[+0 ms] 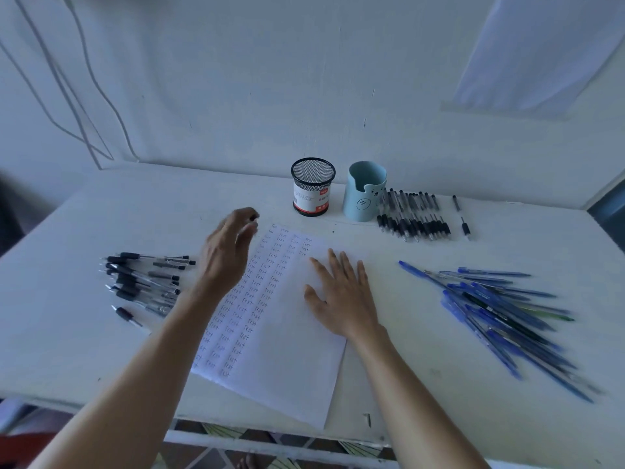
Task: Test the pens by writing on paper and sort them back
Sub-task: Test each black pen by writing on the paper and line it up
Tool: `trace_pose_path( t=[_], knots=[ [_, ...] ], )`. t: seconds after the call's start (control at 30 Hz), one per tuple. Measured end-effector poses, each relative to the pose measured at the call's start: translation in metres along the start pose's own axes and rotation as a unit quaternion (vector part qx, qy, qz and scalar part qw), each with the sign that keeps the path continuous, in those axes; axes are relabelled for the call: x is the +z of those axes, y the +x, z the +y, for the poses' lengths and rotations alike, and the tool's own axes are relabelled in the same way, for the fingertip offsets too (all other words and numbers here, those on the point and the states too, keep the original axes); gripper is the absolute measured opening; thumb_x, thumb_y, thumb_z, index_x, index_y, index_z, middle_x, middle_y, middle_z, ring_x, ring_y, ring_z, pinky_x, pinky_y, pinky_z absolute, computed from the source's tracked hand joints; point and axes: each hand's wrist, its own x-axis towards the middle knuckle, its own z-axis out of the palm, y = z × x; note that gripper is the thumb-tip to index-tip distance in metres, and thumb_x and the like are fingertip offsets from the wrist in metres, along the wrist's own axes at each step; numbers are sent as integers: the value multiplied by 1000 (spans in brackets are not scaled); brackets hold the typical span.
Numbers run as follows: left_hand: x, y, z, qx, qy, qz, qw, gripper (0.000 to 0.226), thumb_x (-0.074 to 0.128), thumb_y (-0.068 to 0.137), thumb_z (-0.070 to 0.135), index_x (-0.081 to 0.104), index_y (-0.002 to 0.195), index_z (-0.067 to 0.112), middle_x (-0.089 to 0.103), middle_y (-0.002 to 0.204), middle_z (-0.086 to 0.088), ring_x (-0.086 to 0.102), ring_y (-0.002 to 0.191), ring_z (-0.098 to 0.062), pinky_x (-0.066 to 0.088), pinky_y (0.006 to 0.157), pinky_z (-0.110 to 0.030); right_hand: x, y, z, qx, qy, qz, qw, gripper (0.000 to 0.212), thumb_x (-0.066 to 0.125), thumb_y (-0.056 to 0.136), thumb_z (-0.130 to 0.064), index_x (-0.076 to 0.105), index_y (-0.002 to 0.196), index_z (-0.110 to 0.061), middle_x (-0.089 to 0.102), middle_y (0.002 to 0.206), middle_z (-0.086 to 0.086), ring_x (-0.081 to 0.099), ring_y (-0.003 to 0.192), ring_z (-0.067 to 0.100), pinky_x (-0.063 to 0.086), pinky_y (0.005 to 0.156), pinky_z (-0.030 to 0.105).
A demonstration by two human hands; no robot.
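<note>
Head view, looking down at white surface (84,333).

- Paper (287,374) at centre frame, tilted, its left half filled with columns of "test" marks; right half bare.
- Right hand (341,292) lies flat on the paper's upper right, fingers straight and spread, pinning the sheet.
- Left hand (230,248) hovers over the paper's upper left edge, fingers loosely curled. Blurred, but it seems to hold nothing.
- Black pens (145,282) heaped at left of frame, just beside the left hand.
- Second black row (412,214) upper right, beside the blue cup (365,191).
- Blue pens (500,316) piled at right.
- Mesh cup (313,186) stands just left of the blue cup; both look empty from here.

Judgement: between pens, with no pen in either hand. Which pile is tested I cannot tell. The next move calls for pinching one pen by its barrel without scattering its neighbours, then writing in the bare right columns while the right hand steadies the sheet.
</note>
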Motion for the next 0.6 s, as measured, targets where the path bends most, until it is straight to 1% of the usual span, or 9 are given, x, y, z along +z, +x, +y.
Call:
trace_pose_path(
  t=[0.03, 0.1, 0.17, 0.23, 0.3, 0.4, 0.5, 0.57, 0.6],
  knots=[
    [2, 0, 9, -41, -37, 9, 998, 18, 44, 102, 32, 55, 115, 26, 61, 77, 2, 56, 67, -11, 35, 64, -22, 0, 0, 0, 0, 0, 1, 1000, 79, 4, 86, -64, 9, 158, -33, -2, 167, 3, -8, 153, 21, -10, 122, 47],
    [5, 3, 19, -135, -157, 12, 978, 27, 37, 101, 43, 60, 106, 29, 41, 63, 4, 37, 53, -13, 31, 52, -29, 1, -1, -1, -2, 5, 6, 1000, 88, -6, 77, -65, 10, 158, -34, -2, 167, 2, -7, 153, 21, -10, 122, 46],
    [8, 6, 25, -216, -320, -2, 923, 48, 37, 101, 50, 69, 91, 16, 29, 56, 1, 23, 47, -13, 20, 46, -25, 2, 0, -1, 2, 14, 9, 1000, 87, -7, 78, -65, 11, 158, -35, -1, 167, 0, -7, 153, 19, -9, 122, 46],
    [10, 7, 31, -257, -412, -23, 874, 51, 42, 97, 44, 72, 86, 4, 24, 49, 0, 16, 43, -12, 12, 45, -23, 2, 0, 0, 7, 15, 9, 1000, 78, 0, 86, -65, 11, 158, -36, -1, 167, -1, -7, 153, 18, -9, 122, 45],
    [13, 8, 36, -275, -448, -30, 850, 41, 43, 90, 31, 73, 98, 5, 29, 46, 0, 16, 41, -11, 12, 45, -21, 2, 0, 1, 9, 16, 6, 1000, 70, 11, 92, -63, 11, 158, -37, -1, 167, -2, -7, 153, 17, -8, 123, 45],
    [15, 12, 38, -330, -490, -3, 807, 43, 41, 85, 26, 70, 111, 8, 35, 53, -1, 15, 43, -11, 11, 46, -22, 1, 1, 2, 6, 21, 2, 1000, 68, 17, 94, -62, 12, 157, -38, -1, 167, -3, -8, 153, 17, -7, 123, 44],
    [17, 14, 36, -358, -568, 20, 740, 50, 37, 99, 44, 68, 116, 10, 51, 68, 2, 22, 42, -10, 12, 45, -24, -3, 0, 4, 5, 22, -12, 1000, 66, 27, 98, -63, 10, 157, -39, -4, 167, -4, -9, 153, 16, -5, 122, 43],
    [19, 17, 32, -364, -548, 32, 753, 46, 42, 102, 47, 68, 117, 13, 58, 87, 2, 28, 43, -8, 15, 42, -22, -5, -1, 5, 3, 23, -17, 1000, 68, 28, 97, -65, 9, 157, -40, -5, 167, -4, -10, 153, 16, -2, 121, 43],
    [22, 17, 30, -360, -520, 41, 773, 31, 48, 104, 34, 68, 115, 13, 60, 96, -1, 31, 43, -7, 18, 40, -20, -6, -2, 5, 1, 23, -15, 1000, 68, 28, 97, -66, 9, 157, -40, -5, 167, -5, -9, 153, 16, -1, 120, 43]
  ],
)
